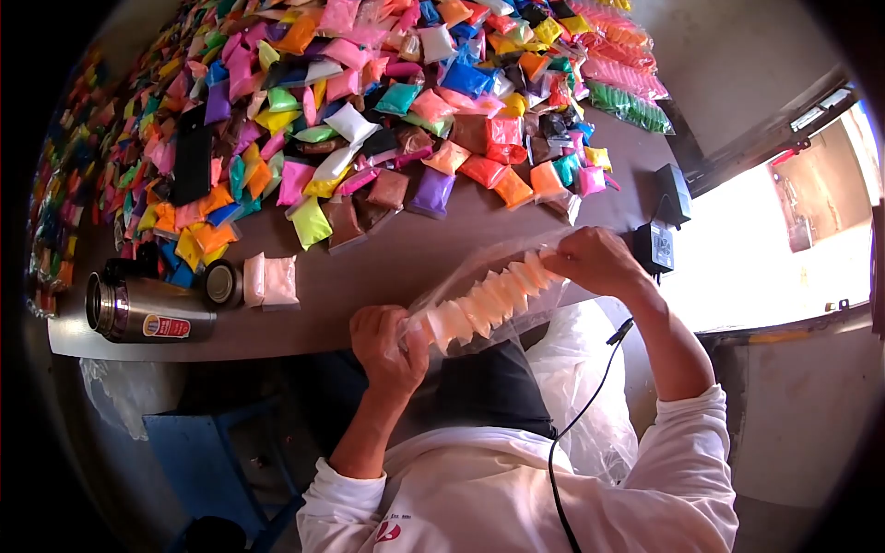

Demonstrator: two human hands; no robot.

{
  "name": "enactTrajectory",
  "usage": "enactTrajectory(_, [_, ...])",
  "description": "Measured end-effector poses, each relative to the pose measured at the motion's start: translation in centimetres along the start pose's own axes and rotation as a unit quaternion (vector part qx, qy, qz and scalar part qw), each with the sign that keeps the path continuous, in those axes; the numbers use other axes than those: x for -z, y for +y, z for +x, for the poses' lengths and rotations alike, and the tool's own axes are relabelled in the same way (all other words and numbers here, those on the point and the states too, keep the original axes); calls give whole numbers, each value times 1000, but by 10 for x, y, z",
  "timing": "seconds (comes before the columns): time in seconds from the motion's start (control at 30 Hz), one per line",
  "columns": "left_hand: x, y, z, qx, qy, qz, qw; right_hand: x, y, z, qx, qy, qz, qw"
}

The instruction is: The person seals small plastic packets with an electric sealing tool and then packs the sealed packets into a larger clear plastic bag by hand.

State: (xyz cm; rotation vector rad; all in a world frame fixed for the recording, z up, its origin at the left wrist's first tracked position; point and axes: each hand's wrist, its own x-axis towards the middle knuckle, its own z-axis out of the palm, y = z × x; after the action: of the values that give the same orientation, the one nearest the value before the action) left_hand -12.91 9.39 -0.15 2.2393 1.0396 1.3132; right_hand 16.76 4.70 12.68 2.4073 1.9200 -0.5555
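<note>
A clear plastic bag (489, 300) with a row of pale peach packets inside is stretched between my hands, just over the table's front edge. My left hand (385, 343) grips its lower left end, fingers closed around the plastic. At the upper right end, my right hand (595, 260) pinches the bag by the last packets. Two pale pink packets (270, 281) lie side by side on the table, left of my left hand. Beyond the bag spreads a large heap of small colourful packets (406, 101).
A steel flask (152, 309) lies on its side at the table's left, its round lid (221, 282) beside it. A black adapter (654, 247) sits at the right edge. Filled bags (627, 103) lie at back right. A blue stool (198, 461) stands below.
</note>
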Motion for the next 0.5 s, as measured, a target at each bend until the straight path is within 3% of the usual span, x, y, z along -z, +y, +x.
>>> enactTrajectory(0.1, [2, 2, 4, -1, -5, 8, 1000, 2, 2, 5, -36, -53, 29, 998])
enactTrajectory(0.17, [2, 2, 3, 0, -7, 7, 1000, 14, 11, -6, -32, -47, 144, 988])
enactTrajectory(0.2, [2, 3, 3, 1, -6, 6, 1000, 26, 8, -15, -82, -49, 169, 981])
enactTrajectory(0.3, [2, 3, 4, -13, -12, 7, 1000, 51, 8, -42, -23, 37, 263, 964])
enactTrajectory(0.43, [-2, -2, 2, -14, -4, -5, 1000, 77, -24, -63, -41, 91, 339, 935])
enactTrajectory(0.5, [-1, -2, -1, -7, 15, -15, 1000, 79, -47, -60, 45, 150, 350, 923])
